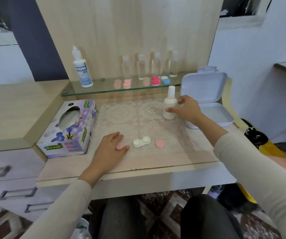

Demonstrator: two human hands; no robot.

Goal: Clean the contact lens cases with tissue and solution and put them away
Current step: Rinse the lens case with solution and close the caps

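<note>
Sitting at a pale desk point(156, 168), a person faced a lace mat point(135, 116); clock directions here run from the mat's middle. At nine o'clock lay a flowered tissue box point(68, 128), with a tissue showing in its slot. At seven o'clock the left hand point(111, 147) rested flat, fingers nearly straight and relaxed, touching a pink cap point(120, 146). At six o'clock sat the white lens case point(142, 141), with a second pink cap point(159, 143) near it at five o'clock. At two o'clock the right hand point(188, 110) had thumb and fingers curled round a small white bottle point(169, 105), which stood upright with its cap on. At three o'clock a pale box point(207, 116) stood with its lid raised.

The step looked like fetching the solution. Doing it well would mean lifting the bottle straight up, keeping it upright on the way to the case, and steadying the light case with the left hand before pouring.
</note>
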